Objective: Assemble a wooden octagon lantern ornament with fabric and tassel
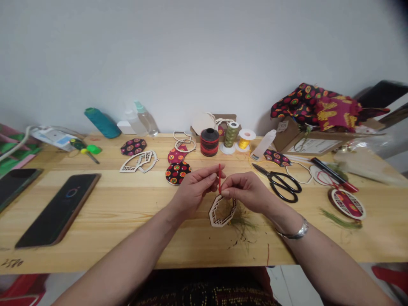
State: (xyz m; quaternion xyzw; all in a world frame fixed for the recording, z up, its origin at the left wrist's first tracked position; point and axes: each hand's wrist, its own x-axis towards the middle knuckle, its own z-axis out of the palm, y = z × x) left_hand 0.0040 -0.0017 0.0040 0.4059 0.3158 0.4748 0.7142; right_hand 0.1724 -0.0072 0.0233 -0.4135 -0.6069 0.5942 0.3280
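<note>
A red cord (219, 178) runs upright between my hands, tied at the top of an octagonal wooden frame (214, 216) with a cut-out lattice border. My right hand (244, 189) pinches the cord low down, close to the frame's top edge. Higher up, my left hand (202, 180) has its fingers closed around the upper part of the cord, the tips partly hidden. The frame hangs tilted just above the table, and green tassel threads (244, 225) spread out behind it to the right.
Black-handled scissors (283, 185) lie right of my right hand. Thread spools (209, 142), patterned fabric pieces (178, 173) and wooden cut-outs (140, 161) sit toward the wall. A finished oval ornament (347, 204) rests at right, a phone (59, 212) at left, a cardboard box (287, 136) at back right.
</note>
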